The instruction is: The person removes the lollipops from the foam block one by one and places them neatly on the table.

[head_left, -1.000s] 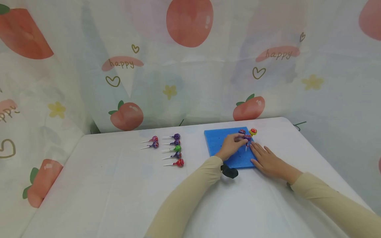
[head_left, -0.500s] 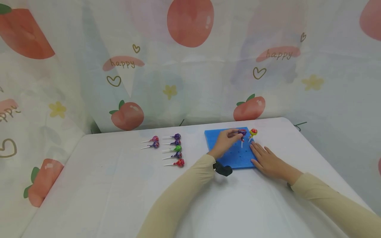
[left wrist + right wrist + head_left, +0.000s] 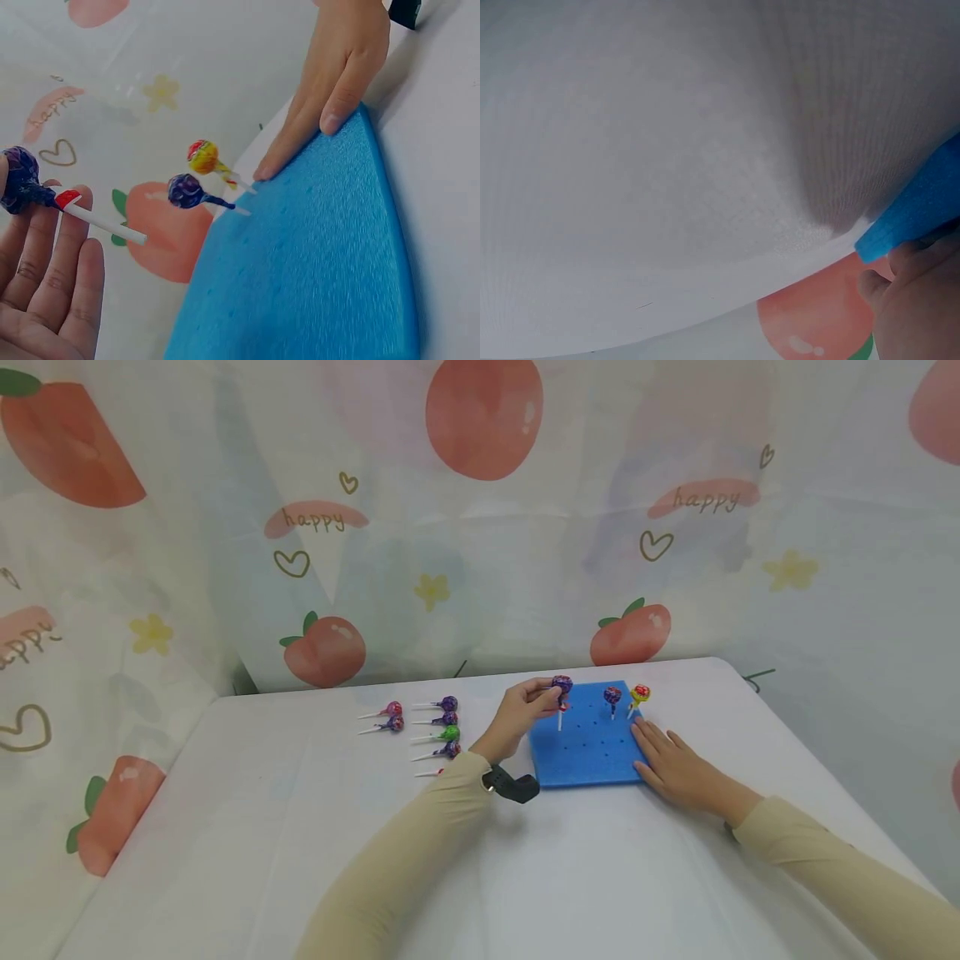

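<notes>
My left hand (image 3: pixel 542 697) pinches a purple lollipop (image 3: pixel 562 683) upright by the top of its stick, just above the far left part of the blue foam board (image 3: pixel 588 756). The left wrist view shows that lollipop (image 3: pixel 19 184) against the fingers (image 3: pixel 52 262), its white stick pointing at the board (image 3: pixel 315 270). A dark purple lollipop (image 3: pixel 612 695) and a yellow lollipop (image 3: pixel 639 694) stand in holes along the board's far edge. My right hand (image 3: pixel 667 756) lies flat on the board's right edge; its fingers (image 3: pixel 911 300) touch the board's corner (image 3: pixel 922 202).
Several wrapped lollipops (image 3: pixel 442 727) lie in two columns on the white table (image 3: pixel 262 827) left of the board; my left sleeve (image 3: pixel 420 827) covers the nearest one. A black wrist camera (image 3: pixel 513 787) hangs by the board's near left corner. A printed curtain (image 3: pixel 480 527) closes the back.
My left hand has carried the purple lollipop leftward from beside the two standing ones to the board's far left. The right hand has stayed flat on the board's edge.
</notes>
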Motion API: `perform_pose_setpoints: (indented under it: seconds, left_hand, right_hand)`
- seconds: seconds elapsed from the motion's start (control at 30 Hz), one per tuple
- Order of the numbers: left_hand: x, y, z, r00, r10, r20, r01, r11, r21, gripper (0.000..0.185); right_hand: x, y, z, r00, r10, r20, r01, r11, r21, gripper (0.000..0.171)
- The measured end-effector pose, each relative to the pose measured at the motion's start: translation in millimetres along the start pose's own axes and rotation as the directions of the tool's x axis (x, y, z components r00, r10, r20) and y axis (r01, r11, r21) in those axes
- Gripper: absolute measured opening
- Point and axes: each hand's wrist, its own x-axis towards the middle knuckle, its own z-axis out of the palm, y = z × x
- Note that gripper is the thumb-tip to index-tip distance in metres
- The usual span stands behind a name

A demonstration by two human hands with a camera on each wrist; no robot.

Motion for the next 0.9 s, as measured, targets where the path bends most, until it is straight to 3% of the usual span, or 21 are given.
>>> perform_pose_setpoints:
  seconds: [0.3, 0.57, 0.9]
  left_hand:
    - [-19.8, 2.3, -41.6, 0.999, -0.03, -0.045, 0.03, 0.999, 0.013, 0.037]
    - [-31.5, 7.5, -64.0, 0.991, -0.056, -0.12, 0.053, 0.998, -0.034, 0.038]
    - [-51.1, 11.5, -96.0, 0.984, -0.067, -0.164, 0.079, 0.995, 0.065, 0.035]
  right_hand:
    - [1, 0, 0, 1.0, 0.008, -0.003, -0.008, 1.0, -0.007, 0.071]
    - [2, 0, 1, 1.0, 0.009, -0.003, -0.009, 1.0, -0.009, 0.071]
    - [2, 1, 1, 1.0, 0.005, -0.007, -0.005, 1.0, -0.008, 0.071]
